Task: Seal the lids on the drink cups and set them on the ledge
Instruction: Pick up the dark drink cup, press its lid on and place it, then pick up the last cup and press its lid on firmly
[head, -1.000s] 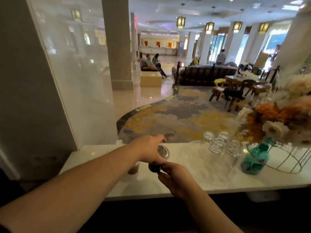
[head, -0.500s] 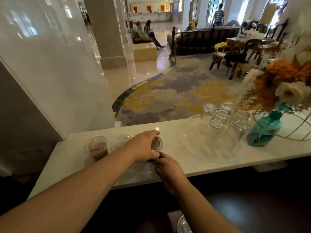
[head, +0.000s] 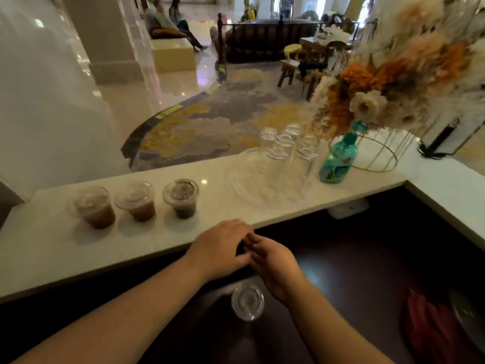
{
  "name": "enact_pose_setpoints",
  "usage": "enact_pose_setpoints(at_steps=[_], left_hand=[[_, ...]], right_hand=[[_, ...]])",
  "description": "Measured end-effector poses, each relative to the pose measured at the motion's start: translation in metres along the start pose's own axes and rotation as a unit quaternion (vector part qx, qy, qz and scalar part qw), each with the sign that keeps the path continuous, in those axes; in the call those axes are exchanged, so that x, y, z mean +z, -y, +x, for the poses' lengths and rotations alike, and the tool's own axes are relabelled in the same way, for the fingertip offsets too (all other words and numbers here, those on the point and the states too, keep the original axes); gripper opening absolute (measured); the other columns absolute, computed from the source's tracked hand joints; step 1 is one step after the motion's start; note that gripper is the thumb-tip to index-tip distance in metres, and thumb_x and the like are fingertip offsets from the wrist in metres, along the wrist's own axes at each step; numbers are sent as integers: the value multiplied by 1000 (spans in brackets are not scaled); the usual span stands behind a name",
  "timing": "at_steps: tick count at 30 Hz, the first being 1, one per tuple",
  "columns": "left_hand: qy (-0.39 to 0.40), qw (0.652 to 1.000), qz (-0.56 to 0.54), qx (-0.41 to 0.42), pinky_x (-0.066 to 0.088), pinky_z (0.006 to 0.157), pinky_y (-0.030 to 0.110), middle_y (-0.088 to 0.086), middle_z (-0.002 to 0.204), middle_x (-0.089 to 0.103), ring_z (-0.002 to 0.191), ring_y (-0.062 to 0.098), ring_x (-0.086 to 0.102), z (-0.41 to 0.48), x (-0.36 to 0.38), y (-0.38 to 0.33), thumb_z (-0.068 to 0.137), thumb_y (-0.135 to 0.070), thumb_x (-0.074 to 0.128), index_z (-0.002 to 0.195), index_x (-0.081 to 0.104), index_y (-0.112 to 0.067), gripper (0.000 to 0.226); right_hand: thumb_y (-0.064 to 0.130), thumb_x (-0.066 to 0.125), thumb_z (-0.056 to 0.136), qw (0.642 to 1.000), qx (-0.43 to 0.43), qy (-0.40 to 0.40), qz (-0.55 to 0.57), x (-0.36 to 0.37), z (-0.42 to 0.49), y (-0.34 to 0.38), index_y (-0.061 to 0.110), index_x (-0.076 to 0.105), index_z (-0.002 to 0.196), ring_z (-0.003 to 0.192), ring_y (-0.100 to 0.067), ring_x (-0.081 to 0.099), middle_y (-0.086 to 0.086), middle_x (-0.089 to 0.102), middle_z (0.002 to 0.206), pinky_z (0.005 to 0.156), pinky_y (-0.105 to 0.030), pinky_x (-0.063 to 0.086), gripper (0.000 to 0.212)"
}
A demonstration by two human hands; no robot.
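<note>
Down at the ledge's (head: pixel 236 211) near edge, our left hand (head: pixel 220 249) and right hand (head: pixel 275 261) meet with loose, spread fingers, holding nothing. Just below them a clear lid (head: pixel 247 301) lies over the dark counter. On the ledge three lidded drink cups (head: pixel 136 200) stand in a row, with upturned glasses (head: pixel 286 151) on a clear tray (head: pixel 244 185) to their right.

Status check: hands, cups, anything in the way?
Both hands, left and right, empty at ledge edge. Three lidded cups on ledge. Spare lid below. Nothing blocking.
</note>
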State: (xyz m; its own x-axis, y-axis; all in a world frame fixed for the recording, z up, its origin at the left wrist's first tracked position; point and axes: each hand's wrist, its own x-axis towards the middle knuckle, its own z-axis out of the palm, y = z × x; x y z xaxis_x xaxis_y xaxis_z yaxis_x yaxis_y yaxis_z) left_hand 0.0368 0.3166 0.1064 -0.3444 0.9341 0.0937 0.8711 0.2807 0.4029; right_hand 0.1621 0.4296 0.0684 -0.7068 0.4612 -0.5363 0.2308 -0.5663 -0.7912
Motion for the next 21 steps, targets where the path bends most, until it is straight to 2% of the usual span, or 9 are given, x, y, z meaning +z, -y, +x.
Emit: enact_pose_setpoints(at_steps=[2, 4, 5, 7, 9, 11, 13, 17, 21], left_hand=[[75, 997, -8, -24, 53, 104, 37, -7, 142, 58, 129, 18, 57, -10, 43, -3, 79, -54, 67, 137, 56, -34, 63], [173, 982, -3, -76, 42, 117, 36, -2, 166, 37, 146, 23, 44, -22, 85, 2, 76, -54, 75, 156, 39, -31, 91], [214, 972, -1, -98, 39, 120, 36, 0, 171, 28, 149, 25, 41, -29, 102, 5, 75, -56, 78, 161, 32, -30, 101], [253, 959, -10, -130, 40, 119, 35, 2, 171, 28, 147, 27, 44, -43, 129, 10, 73, -56, 83, 162, 27, -28, 108], [245, 955, -41, -160, 44, 113, 31, 2, 163, 40, 139, 25, 53, -54, 143, 12, 72, -58, 83, 160, 31, -30, 106], [209, 947, -104, -220, 49, 107, 29, 2, 153, 53, 132, 23, 60, -64, 145, 14, 67, -65, 80, 156, 39, -33, 103], [163, 926, -162, -299, 50, 102, 27, 1, 145, 61, 126, 21, 63, -75, 141, 21, 67, -62, 80, 151, 45, -34, 96], [91, 872, -186, -443, 50, 95, 28, 2, 139, 65, 120, 23, 65, -111, 127, 54, 88, -46, 69, 145, 50, -34, 62], [37, 826, -181, -533, 53, 84, 29, 0, 118, 74, 103, 21, 70, -164, 117, 102, 96, -45, 64, 131, 63, -27, 39]], right_hand=[[2, 44, 99, 998, 27, -46, -20, -28, -3, -27, 12, 67, 128, 117, -22, 69, -10, 75, 123, 79, -22, 55, 38], [6, 48, 97, 990, 54, -101, -87, -56, -2, -62, 6, 67, 122, 118, -41, 66, -29, 70, 118, 79, -31, 48, 31], [12, 53, 92, 984, 70, -110, -121, -66, -3, -80, 6, 71, 110, 106, -44, 69, -34, 69, 107, 75, -36, 44, 26], [21, 58, 81, 979, 123, -82, -141, -73, -10, -109, 14, 75, 87, 80, -27, 65, -17, 71, 85, 69, -37, 44, 20], [24, 60, 80, 981, 156, -44, -110, -69, -10, -130, 25, 81, 88, 74, -10, 61, 3, 74, 81, 66, -27, 48, 22], [25, 59, 77, 983, 159, -27, -93, -58, -5, -136, 35, 81, 93, 71, -7, 59, 6, 73, 82, 65, -21, 48, 29], [22, 56, 80, 982, 165, -12, -88, -42, 1, -135, 24, 79, 101, 77, -14, 58, -2, 71, 88, 66, -23, 48, 31], [15, 52, 90, 974, 184, 45, -125, 9, 12, -141, 10, 75, 113, 90, -23, 58, -14, 73, 95, 66, -25, 48, 33], [7, 51, 95, 961, 179, 92, -189, 68, 17, -159, 14, 69, 103, 68, -15, 61, -5, 69, 82, 61, -27, 48, 22]])
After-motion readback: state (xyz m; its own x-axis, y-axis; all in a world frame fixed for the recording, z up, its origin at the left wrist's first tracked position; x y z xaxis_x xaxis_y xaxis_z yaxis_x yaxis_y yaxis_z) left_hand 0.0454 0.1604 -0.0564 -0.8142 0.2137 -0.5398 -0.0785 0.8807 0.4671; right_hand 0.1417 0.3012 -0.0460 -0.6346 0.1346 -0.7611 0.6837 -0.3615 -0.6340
